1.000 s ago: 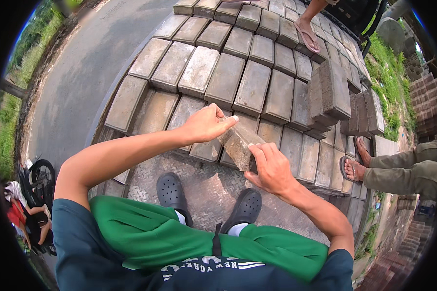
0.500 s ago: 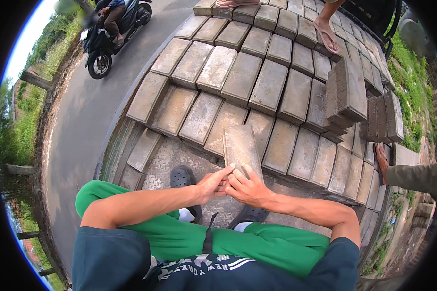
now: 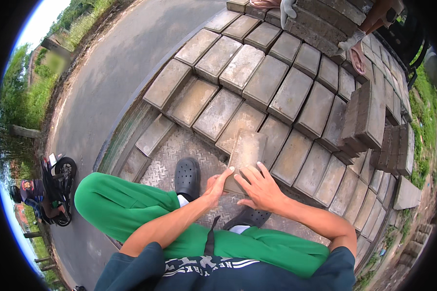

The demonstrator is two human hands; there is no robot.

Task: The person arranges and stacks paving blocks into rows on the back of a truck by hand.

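Observation:
A grey concrete paving block (image 3: 247, 148) lies tilted in front of me, its far end against the laid rows and its near end at my hands. My left hand (image 3: 218, 186) is closed on its near left corner, thumb on the edge and the other fingers curled low beside it, partly hidden. Across the block's near right part, my right hand (image 3: 264, 188) rests open with fingers spread. Under the hands shows a metal tread-plate floor (image 3: 172, 145), where my dark clogs (image 3: 187, 177) stand.
Tight rows of paving blocks (image 3: 289, 94) fill the truck bed ahead. Upright stacks (image 3: 366, 116) stand at the right. At the far end, a co-worker's gloved hands (image 3: 352, 41) hold a block stack (image 3: 320, 24). A road with a motorcycle (image 3: 58, 189) runs along the left.
My right hand has gone from bent, gathered fingers to spread ones on the block. The co-worker's gloved hands and a block stack have come into view. The motorcycle has passed down the left side.

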